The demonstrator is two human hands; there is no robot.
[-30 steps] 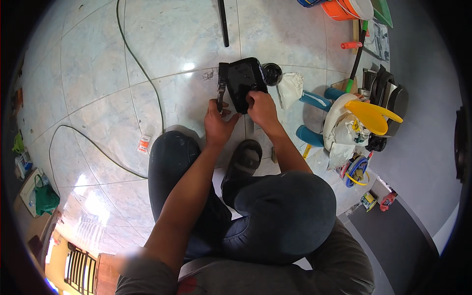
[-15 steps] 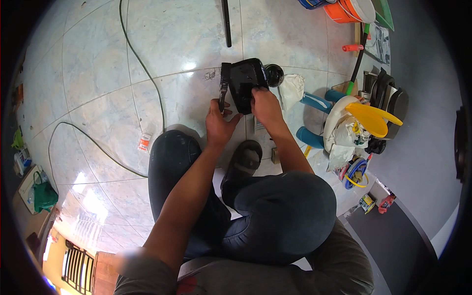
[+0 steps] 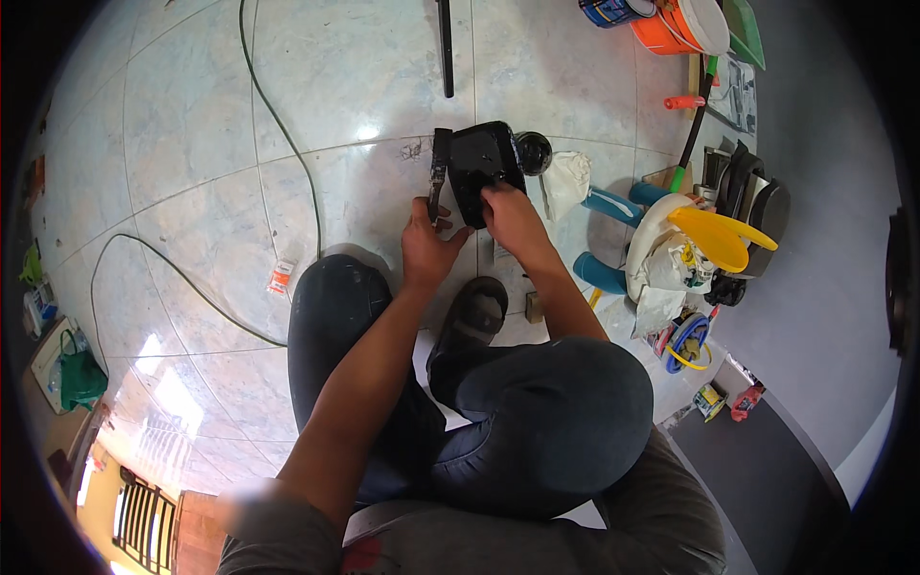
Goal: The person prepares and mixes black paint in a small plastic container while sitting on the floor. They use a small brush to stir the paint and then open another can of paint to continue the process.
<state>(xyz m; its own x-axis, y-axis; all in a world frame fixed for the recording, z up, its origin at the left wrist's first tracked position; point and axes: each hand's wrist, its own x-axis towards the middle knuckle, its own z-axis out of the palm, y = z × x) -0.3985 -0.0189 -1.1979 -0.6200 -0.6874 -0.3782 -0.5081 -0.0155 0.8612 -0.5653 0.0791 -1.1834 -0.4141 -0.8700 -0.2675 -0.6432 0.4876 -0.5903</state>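
My left hand (image 3: 429, 240) is closed around the handle of a paintbrush (image 3: 438, 182) whose wide head is coated black. The thumb of that hand reaches to the near end of a black tray (image 3: 498, 144), which looks wet and glossy inside. Over the tray's right side is my right hand (image 3: 510, 213), its fingers bent together and tips down in the tray; whatever they pinch is hidden. A round black pot (image 3: 533, 153) stands just right of the tray.
A white cloth-like bag (image 3: 567, 182) lies right of the pot, beside an upturned stool (image 3: 644, 240) with blue legs, loaded with yellow items. A black bar (image 3: 446, 57) lies ahead. A green cable (image 3: 311, 192) curves along the left. An orange bucket (image 3: 671, 34) stands far right.
My right hand has shifted slightly left and down over the tray, its fingers bunching closer together. My left hand keeps hold of the paintbrush. The whole view has shifted a little.
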